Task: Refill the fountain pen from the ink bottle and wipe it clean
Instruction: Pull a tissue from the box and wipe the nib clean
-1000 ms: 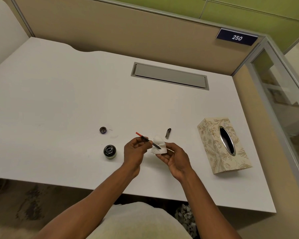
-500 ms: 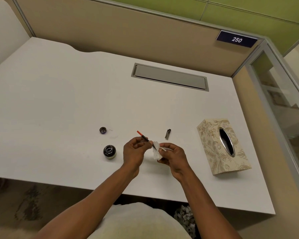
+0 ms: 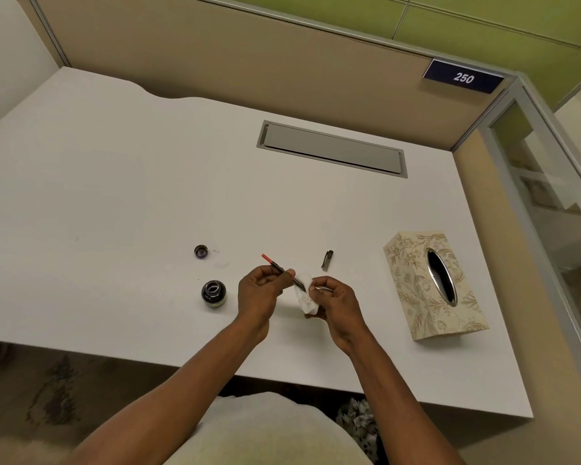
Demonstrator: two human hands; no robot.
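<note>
Since a second ago we've folded the tissue (image 3: 305,298) in right hand (image 3: 337,302) around the nib; left hand (image 3: 261,292) pinches pen (image 3: 282,270), tail toward 10 o'clock. Wiping underway.

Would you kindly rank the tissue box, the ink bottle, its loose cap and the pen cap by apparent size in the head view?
1. Floral beige tissue box
2. Dark glass ink bottle
3. Small round bottle cap and slim dark pen cap: too alike to rank.
</note>
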